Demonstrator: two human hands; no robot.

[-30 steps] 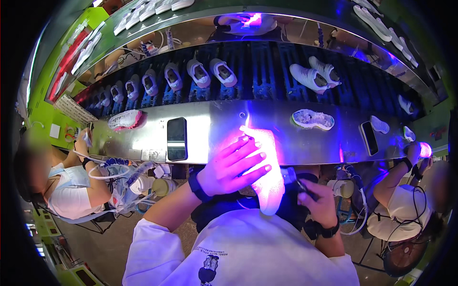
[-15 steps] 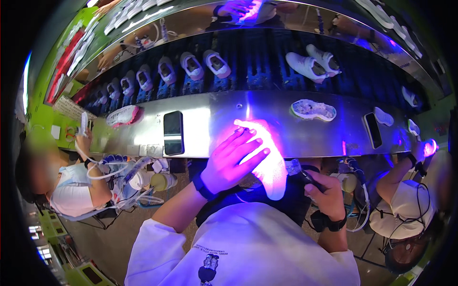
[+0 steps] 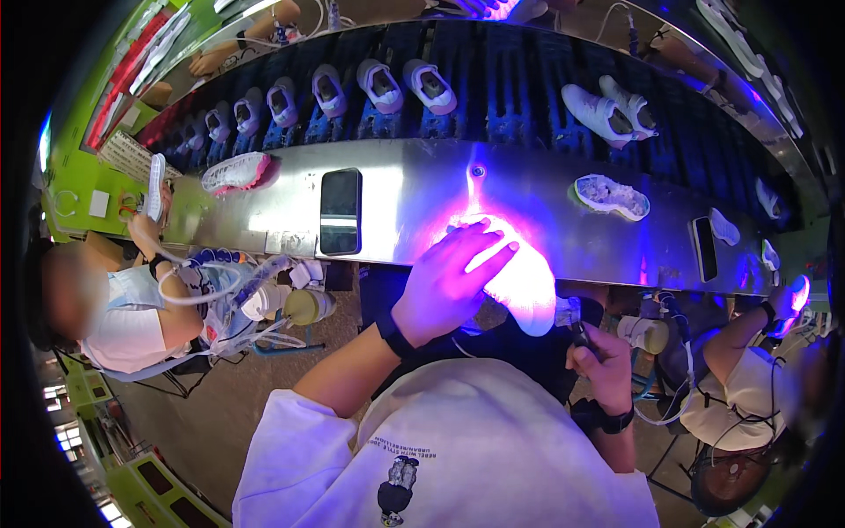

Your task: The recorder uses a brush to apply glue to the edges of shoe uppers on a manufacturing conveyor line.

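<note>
My left hand point(image 3: 444, 286) is closed on a shoe sole point(image 3: 525, 286) at the bench's front edge, fingers laid over its upper side and the thumb hidden. Violet-pink light washes out most of the sole's surface. Lower right, my right hand point(image 3: 606, 365) grips a brush point(image 3: 569, 311) with a dark handle and pale bristles. Its bristle end is at the sole's lower right edge; whether it touches, I cannot tell. Beyond lie a pale sole point(image 3: 612, 195) on the right and a white sole with pink edging point(image 3: 236, 172) on the left.
A dark phone point(image 3: 341, 211) lies on the metal bench point(image 3: 392, 189), another phone point(image 3: 704, 249) farther right. Several pale shoes point(image 3: 330, 92) stand on the dark slatted conveyor point(image 3: 508, 84) behind, with a white pair point(image 3: 607, 110) at right. People sit close on both sides.
My view has shifted, so bench and shoes appear farther up and mostly to the right. The sole looks more foreshortened, tilted away. Both hands keep their holds.
</note>
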